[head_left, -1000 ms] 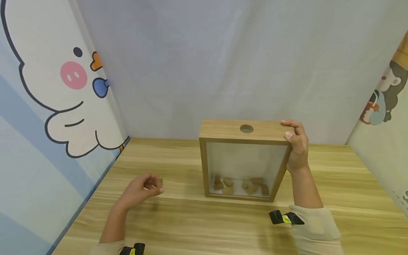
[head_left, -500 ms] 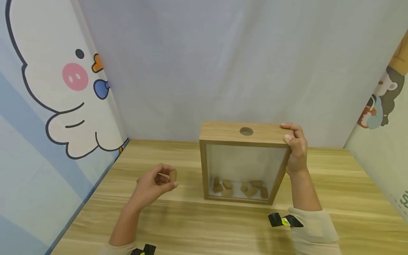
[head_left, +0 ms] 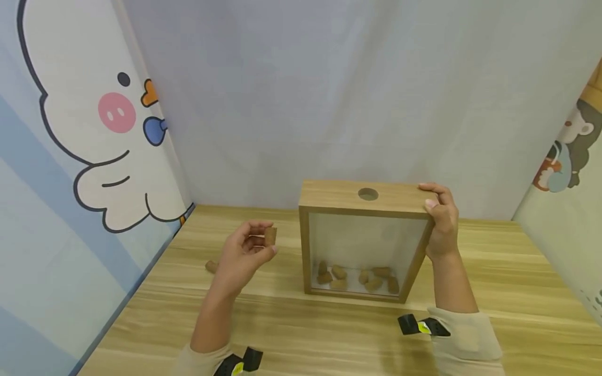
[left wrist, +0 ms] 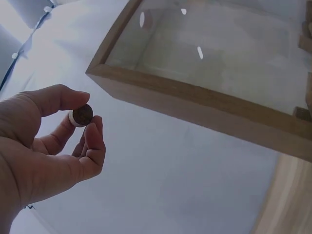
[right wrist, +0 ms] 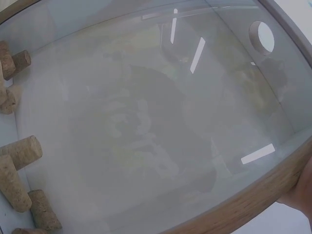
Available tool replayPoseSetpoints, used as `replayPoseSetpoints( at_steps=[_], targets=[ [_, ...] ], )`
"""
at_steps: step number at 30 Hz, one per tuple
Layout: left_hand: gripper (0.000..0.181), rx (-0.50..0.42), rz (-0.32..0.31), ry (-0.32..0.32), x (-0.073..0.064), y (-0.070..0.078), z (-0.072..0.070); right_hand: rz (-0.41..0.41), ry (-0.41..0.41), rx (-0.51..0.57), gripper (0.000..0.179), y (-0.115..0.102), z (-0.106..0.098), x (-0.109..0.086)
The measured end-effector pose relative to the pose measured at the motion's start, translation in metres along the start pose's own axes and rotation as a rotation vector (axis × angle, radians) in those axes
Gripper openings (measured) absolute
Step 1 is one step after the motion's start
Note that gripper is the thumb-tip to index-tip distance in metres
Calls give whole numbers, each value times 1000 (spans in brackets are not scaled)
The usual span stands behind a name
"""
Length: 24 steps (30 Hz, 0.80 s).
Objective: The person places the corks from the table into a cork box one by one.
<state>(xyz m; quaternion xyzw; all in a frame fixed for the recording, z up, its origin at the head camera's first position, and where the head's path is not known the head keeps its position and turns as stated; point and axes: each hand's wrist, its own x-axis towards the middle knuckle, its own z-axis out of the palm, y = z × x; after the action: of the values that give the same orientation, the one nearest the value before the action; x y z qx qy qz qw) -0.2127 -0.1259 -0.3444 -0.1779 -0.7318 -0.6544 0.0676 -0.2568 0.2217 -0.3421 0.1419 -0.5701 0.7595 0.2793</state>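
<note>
My left hand (head_left: pixel 242 256) pinches a cork (head_left: pixel 270 236) between thumb and fingers, raised above the table to the left of a wooden box (head_left: pixel 303 250). In the left wrist view the cork (left wrist: pixel 82 116) shows its dark round end, apart from the box frame. The box has a clear front and a round hole (head_left: pixel 368 194) in its top. Several corks (head_left: pixel 338 284) lie on its floor, seen close in the right wrist view as loose corks (right wrist: pixel 22 152). My right hand (head_left: pixel 442 224) grips the box's upper right corner, thumb on the top edge.
One loose cork (head_left: pixel 211 267) lies on the wood-grain table (head_left: pixel 301 334), partly behind my left hand. A pale cloth (head_left: pixel 301 104) hangs behind the table. Printed cartoon panels (head_left: pixel 94 172) stand at both sides.
My left hand has moved right and upward with its cork, closer to the box. The loose cork on the table has come into sight. My right hand keeps its grip on the box.
</note>
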Motion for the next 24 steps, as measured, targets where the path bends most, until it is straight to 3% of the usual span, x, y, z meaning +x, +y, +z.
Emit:
replayPoseSetpoints(
  at_steps=[6,12,20,24],
  targets=[
    [38,-59,97,-6,8,19,18,-2,5,12,31,0,1,-1],
    [36,-57,146,-35,10,33,36,18,2,13,29,1,1,-7],
    [30,71,393,42,29,50,60,-10,-13,35,30,-1,4,-4],
    [29,106,413,50,43,65,72,-16,-3,51,29,-1,5,-1]
  ],
)
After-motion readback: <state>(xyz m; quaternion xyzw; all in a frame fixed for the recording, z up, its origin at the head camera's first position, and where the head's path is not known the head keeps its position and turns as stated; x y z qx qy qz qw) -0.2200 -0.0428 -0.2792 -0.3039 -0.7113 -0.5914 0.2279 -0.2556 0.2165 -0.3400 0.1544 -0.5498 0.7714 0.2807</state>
